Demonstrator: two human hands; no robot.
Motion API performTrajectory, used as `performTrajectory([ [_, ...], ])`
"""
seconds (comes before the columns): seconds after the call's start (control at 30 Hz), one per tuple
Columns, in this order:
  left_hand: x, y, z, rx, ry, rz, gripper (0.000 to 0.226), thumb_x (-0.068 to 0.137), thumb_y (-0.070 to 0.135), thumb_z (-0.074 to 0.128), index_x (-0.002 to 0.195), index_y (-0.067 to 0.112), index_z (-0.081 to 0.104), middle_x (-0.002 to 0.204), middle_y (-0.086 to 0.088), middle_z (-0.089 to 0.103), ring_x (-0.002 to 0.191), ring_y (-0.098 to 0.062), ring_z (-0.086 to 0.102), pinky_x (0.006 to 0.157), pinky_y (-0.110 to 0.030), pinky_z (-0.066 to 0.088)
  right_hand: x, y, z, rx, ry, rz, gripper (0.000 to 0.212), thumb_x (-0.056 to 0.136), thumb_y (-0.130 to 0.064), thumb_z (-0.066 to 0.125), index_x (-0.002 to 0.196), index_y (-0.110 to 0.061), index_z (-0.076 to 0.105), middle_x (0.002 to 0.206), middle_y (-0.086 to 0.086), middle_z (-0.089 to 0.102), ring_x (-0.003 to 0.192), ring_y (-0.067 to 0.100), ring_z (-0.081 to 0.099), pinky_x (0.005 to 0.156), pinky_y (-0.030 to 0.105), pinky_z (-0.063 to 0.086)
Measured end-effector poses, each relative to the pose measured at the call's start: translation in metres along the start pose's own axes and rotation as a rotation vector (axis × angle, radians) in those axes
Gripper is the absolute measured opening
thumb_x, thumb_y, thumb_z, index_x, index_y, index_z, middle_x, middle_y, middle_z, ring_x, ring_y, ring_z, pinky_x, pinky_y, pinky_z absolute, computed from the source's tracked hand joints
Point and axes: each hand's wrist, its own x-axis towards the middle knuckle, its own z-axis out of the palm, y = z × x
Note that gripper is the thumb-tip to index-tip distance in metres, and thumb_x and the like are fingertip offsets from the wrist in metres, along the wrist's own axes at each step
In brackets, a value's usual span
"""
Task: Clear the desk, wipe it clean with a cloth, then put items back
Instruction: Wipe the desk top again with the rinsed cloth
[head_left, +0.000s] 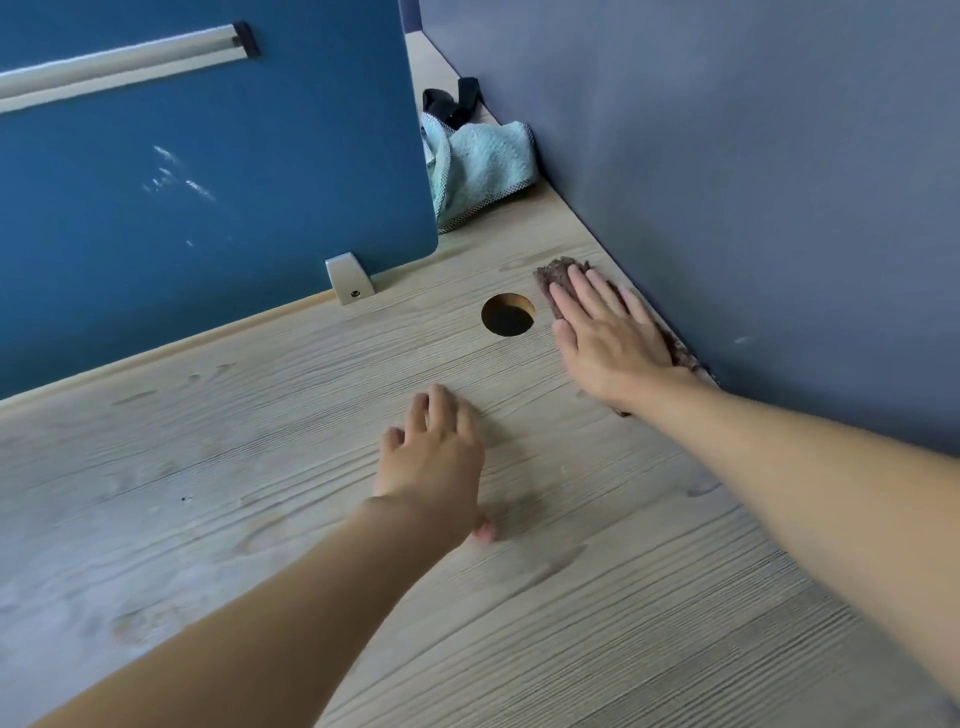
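Observation:
A brown cloth (555, 274) lies flat on the light wood desk (208, 493), in the far right corner against the grey partition. My right hand (608, 332) presses on the cloth with straight fingers and covers most of it. My left hand (436, 457) rests on the bare desk nearer to me, its fingertips touching the wood and fingers loosely bent, holding nothing.
A round cable hole (508, 314) sits just left of the cloth. A blue divider panel (208, 171) with a metal bracket (349, 278) borders the back. Behind it lie a light teal towel (483, 166) and a black strap (452, 104). The grey partition (753, 182) bounds the right side.

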Motion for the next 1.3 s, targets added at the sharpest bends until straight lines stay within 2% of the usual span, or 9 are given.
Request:
performTrajectory([
  [0.07, 0.000, 0.001, 0.000, 0.001, 0.001, -0.007, 0.128, 0.069, 0.047, 0.084, 0.157, 0.006, 0.000, 0.163, -0.015, -0.013, 0.151, -0.035, -0.011, 0.123, -0.050, 0.012, -0.014, -0.013, 0.001, 0.014, 0.010, -0.017, 0.062, 0.101, -0.047, 0.003, 0.159, -0.024, 0.007, 0.167, -0.003, -0.001, 0.153, 0.011, -0.006, 0.123, 0.038, -0.005],
  [0.2, 0.000, 0.003, -0.001, -0.015, -0.006, -0.027, 0.129, 0.071, 0.047, 0.083, 0.157, 0.007, -0.005, 0.164, -0.016, -0.016, 0.151, -0.034, -0.014, 0.123, -0.050, 0.010, -0.108, -0.037, 0.006, -0.017, 0.006, -0.511, 0.062, 0.103, -0.048, 0.014, 0.158, -0.019, 0.019, 0.166, 0.004, 0.009, 0.154, 0.017, 0.002, 0.124, 0.044, 0.005],
  [0.3, 0.000, 0.003, -0.002, -0.013, -0.007, -0.031, 0.130, 0.070, 0.048, 0.083, 0.157, 0.007, -0.004, 0.164, -0.015, -0.017, 0.152, -0.034, -0.013, 0.123, -0.050, 0.012, -0.112, -0.023, 0.003, -0.047, -0.056, -0.699, 0.056, 0.106, -0.045, 0.021, 0.157, -0.021, 0.023, 0.166, 0.002, 0.011, 0.154, 0.016, 0.004, 0.123, 0.042, 0.007],
  [0.53, 0.000, 0.002, -0.002, 0.022, -0.005, -0.013, 0.126, 0.071, 0.049, 0.082, 0.157, 0.007, 0.002, 0.164, -0.016, -0.013, 0.152, -0.035, -0.011, 0.121, -0.051, 0.014, -0.021, -0.006, 0.000, 0.024, 0.013, -0.013, 0.078, 0.089, -0.053, -0.008, 0.159, -0.025, 0.012, 0.167, -0.001, 0.005, 0.153, 0.012, 0.001, 0.123, 0.037, -0.001],
  [0.77, 0.000, 0.003, 0.001, -0.003, 0.018, -0.023, 0.118, 0.069, 0.048, 0.085, 0.153, 0.008, 0.012, 0.163, -0.013, -0.004, 0.152, -0.034, -0.003, 0.119, -0.050, 0.023, -0.147, -0.031, 0.005, -0.004, -0.071, -0.707, 0.058, 0.105, -0.046, 0.023, 0.158, -0.023, 0.022, 0.166, 0.004, 0.010, 0.154, 0.017, 0.000, 0.124, 0.041, 0.003],
  [0.83, 0.001, 0.002, 0.002, -0.003, 0.012, -0.016, 0.120, 0.069, 0.049, 0.084, 0.154, 0.008, 0.010, 0.164, -0.013, -0.007, 0.152, -0.034, -0.005, 0.120, -0.050, 0.021, -0.122, -0.019, 0.003, -0.024, -0.072, -0.702, 0.056, 0.104, -0.044, 0.021, 0.157, -0.026, 0.023, 0.166, 0.000, 0.010, 0.154, 0.015, 0.004, 0.123, 0.039, 0.003],
  [0.97, 0.000, -0.001, 0.000, -0.012, 0.013, 0.004, 0.123, 0.068, 0.049, 0.084, 0.156, 0.008, 0.008, 0.164, -0.012, -0.006, 0.152, -0.033, -0.005, 0.120, -0.051, 0.017, -0.057, -0.002, 0.001, 0.011, -0.014, -0.153, 0.064, 0.097, -0.045, 0.003, 0.159, -0.030, 0.012, 0.167, -0.004, 0.004, 0.153, 0.010, 0.000, 0.123, 0.036, 0.000],
  [1.03, 0.000, -0.002, 0.001, -0.042, 0.028, 0.002, 0.125, 0.066, 0.047, 0.085, 0.156, 0.008, 0.008, 0.164, -0.011, -0.004, 0.152, -0.032, -0.004, 0.120, -0.051, 0.016, -0.055, -0.013, 0.003, 0.026, 0.013, -0.034, 0.064, 0.098, -0.046, 0.002, 0.159, -0.027, 0.010, 0.168, -0.002, 0.003, 0.153, 0.011, -0.002, 0.123, 0.037, -0.002],
  [1.3, -0.046, 0.010, 0.027, -0.050, 0.135, 0.069, 0.090, 0.085, 0.054, 0.069, 0.147, 0.011, 0.019, 0.144, -0.011, 0.029, 0.133, -0.030, 0.032, 0.108, -0.039, 0.039, -0.181, -0.029, 0.005, -0.004, -0.076, -0.649, 0.053, 0.106, -0.042, 0.022, 0.157, -0.027, 0.023, 0.166, 0.001, 0.010, 0.154, 0.014, 0.001, 0.123, 0.040, 0.003],
])
